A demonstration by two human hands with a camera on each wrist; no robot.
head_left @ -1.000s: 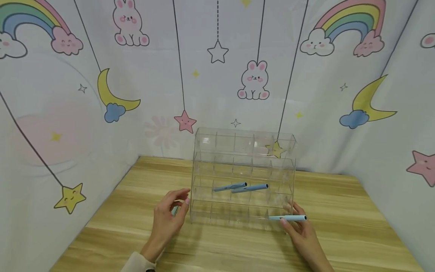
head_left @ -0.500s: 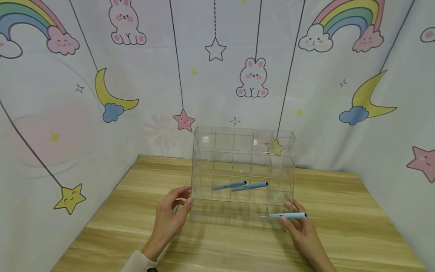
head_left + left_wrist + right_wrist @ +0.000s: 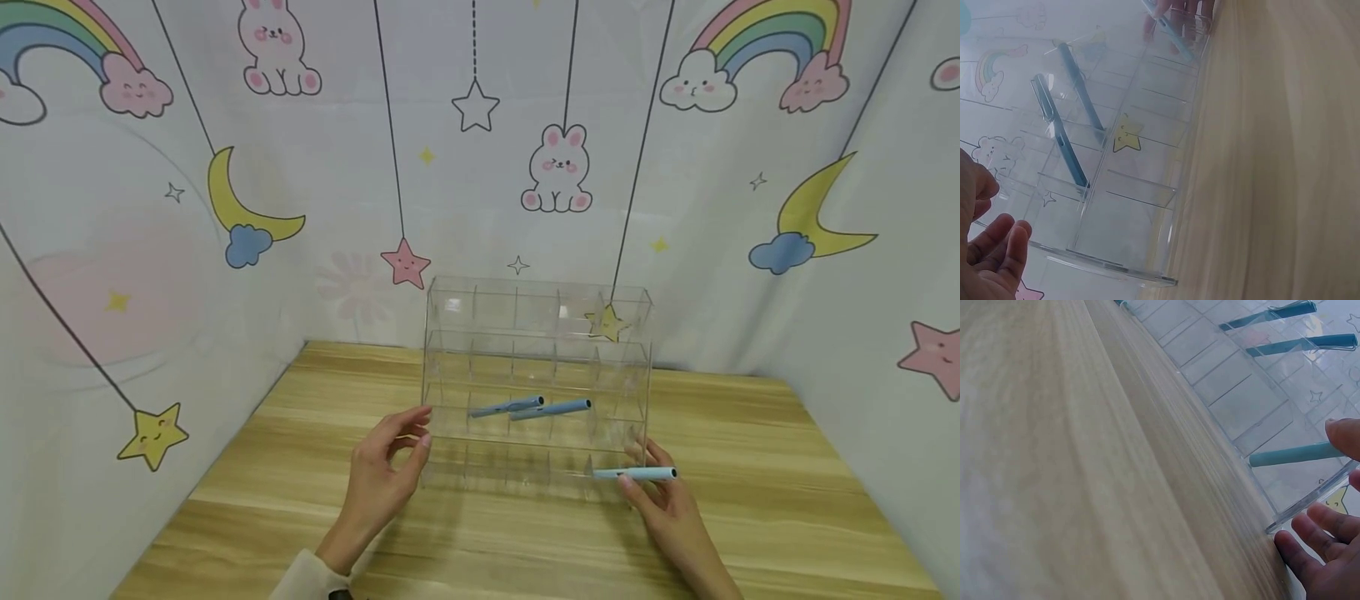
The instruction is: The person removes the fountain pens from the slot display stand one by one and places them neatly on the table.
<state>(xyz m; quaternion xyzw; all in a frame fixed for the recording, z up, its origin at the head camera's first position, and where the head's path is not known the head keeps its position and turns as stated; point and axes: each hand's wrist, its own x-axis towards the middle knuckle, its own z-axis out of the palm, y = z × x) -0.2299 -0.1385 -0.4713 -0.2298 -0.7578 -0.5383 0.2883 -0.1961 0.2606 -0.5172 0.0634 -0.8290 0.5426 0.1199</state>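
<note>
A clear acrylic rack (image 3: 442, 425) with stepped rows of compartments stands on the table. My right hand (image 3: 667, 500) is at its lower right corner, a light blue pen (image 3: 648, 473) between thumb and index finger; the pen's far end overlaps the bottom-row end compartment. In the right wrist view, the other fingers (image 3: 1300, 553) sit beside the rack's side panel. My left hand (image 3: 386, 467) is at the rack's left edge, fingers loosely bent and nothing visible in them. Two darker blue pens (image 3: 489, 411) (image 3: 566, 408) lean in middle compartments of the third row down.
The wooden table (image 3: 277, 450) reaches out on both sides of the rack. Behind it hangs a white curtain (image 3: 480, 192) printed with rabbits, stars and rainbows. In the right wrist view, a small teal piece (image 3: 1122, 303) shows at the rack's far end.
My left hand has moved right to the rack's left edge; the teal bit seen between its fingers before is out of sight. The right hand and its pen stay almost still.
</note>
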